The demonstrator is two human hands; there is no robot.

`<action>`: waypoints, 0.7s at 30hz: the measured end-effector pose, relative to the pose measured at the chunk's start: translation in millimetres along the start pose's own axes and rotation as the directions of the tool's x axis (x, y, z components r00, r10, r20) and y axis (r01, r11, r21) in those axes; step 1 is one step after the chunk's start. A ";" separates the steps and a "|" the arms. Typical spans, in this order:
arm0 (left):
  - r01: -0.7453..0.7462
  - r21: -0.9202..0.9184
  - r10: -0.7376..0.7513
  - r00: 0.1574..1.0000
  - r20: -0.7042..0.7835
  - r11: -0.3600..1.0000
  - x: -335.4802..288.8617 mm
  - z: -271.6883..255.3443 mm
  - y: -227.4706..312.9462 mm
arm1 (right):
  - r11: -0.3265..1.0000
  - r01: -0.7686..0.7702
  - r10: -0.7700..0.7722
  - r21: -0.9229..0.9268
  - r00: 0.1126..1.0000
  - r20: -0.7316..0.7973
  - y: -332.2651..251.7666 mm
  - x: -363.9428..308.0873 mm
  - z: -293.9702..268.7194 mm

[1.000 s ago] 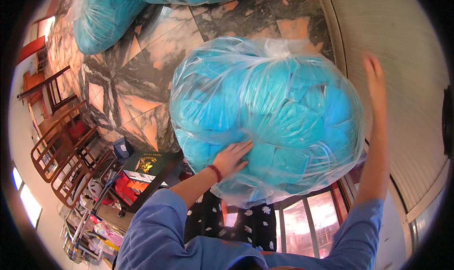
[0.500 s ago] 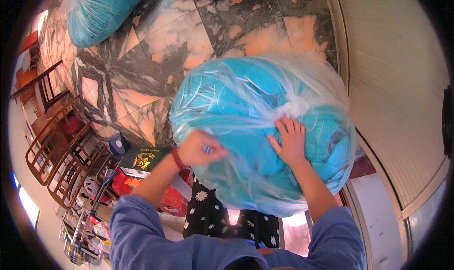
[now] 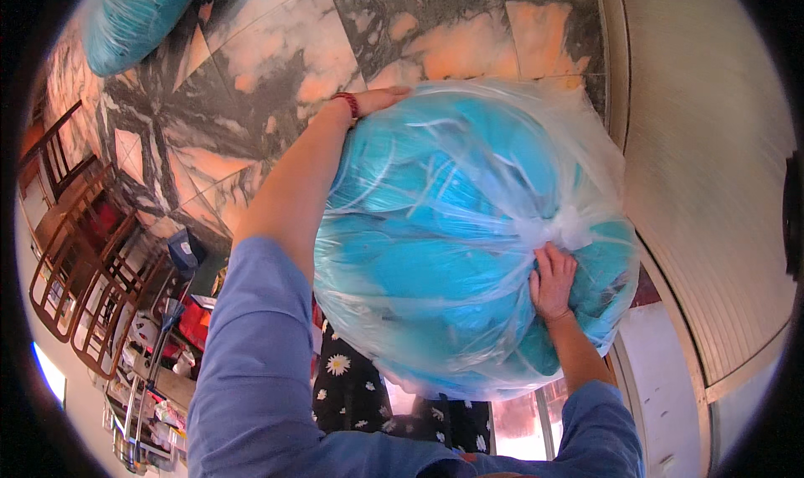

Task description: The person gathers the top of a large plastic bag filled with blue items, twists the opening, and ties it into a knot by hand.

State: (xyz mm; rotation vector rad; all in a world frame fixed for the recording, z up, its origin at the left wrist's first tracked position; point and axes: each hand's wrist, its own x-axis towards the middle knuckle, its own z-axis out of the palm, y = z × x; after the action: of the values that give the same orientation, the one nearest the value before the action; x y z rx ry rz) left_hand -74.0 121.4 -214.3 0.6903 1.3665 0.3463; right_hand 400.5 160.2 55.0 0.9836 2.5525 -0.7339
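In front of me bulges a big clear plastic bag (image 3: 427, 260), packed with bright blue, soft-looking pieces; thin white strings show among them. Its mouth is gathered into a whitish twisted knot (image 3: 563, 227) on the right part of the top. My left hand (image 3: 381, 101), with a red band at the wrist, reaches to the bag's far left edge, fingers stretched along the plastic and their tips partly hidden. Just below the knot, my right hand (image 3: 553, 281) rests on the bag with its fingers extended and the thumb apart.
Another blue-filled bag (image 3: 138, 17) lies on the marbled tile floor (image 3: 285, 51) at far left. Wooden chairs (image 3: 84, 269) and a metal rack (image 3: 138, 411) with clutter stand left. A pale ribbed panel (image 3: 712, 168) borders the right side.
My left hand has gone from above the bag's near left side to its far edge. The bag has turned slightly, its knot shifting right and nearer, with my right hand staying beside it.
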 end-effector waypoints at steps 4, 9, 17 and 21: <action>-0.136 0.340 0.048 0.966 0.255 0.931 -40.4 53.7 111.1 | 0.995 -0.098 0.098 -0.008 0.995 -0.028 55.8 -38.1 -1.4; -0.192 0.535 0.145 0.981 0.128 0.823 -101.8 92.1 175.2 | 0.982 -0.178 0.178 -0.069 0.984 0.007 89.4 -69.0 -11.6; -0.097 0.428 0.364 0.709 -0.603 0.899 -107.3 167.1 181.9 | 0.750 -0.550 0.661 0.368 0.658 -0.362 112.9 50.8 -142.5; -0.167 0.456 0.463 0.570 -0.678 0.874 -123.9 172.5 196.5 | 0.997 -0.014 0.033 0.080 0.971 -0.236 9.5 177.1 -150.6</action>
State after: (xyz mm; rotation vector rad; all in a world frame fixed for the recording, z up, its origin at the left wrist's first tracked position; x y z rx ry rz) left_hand 100.6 152.9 14.2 1.1800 2.1753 0.7799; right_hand 265.2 345.1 95.6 1.1901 2.7260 -0.7551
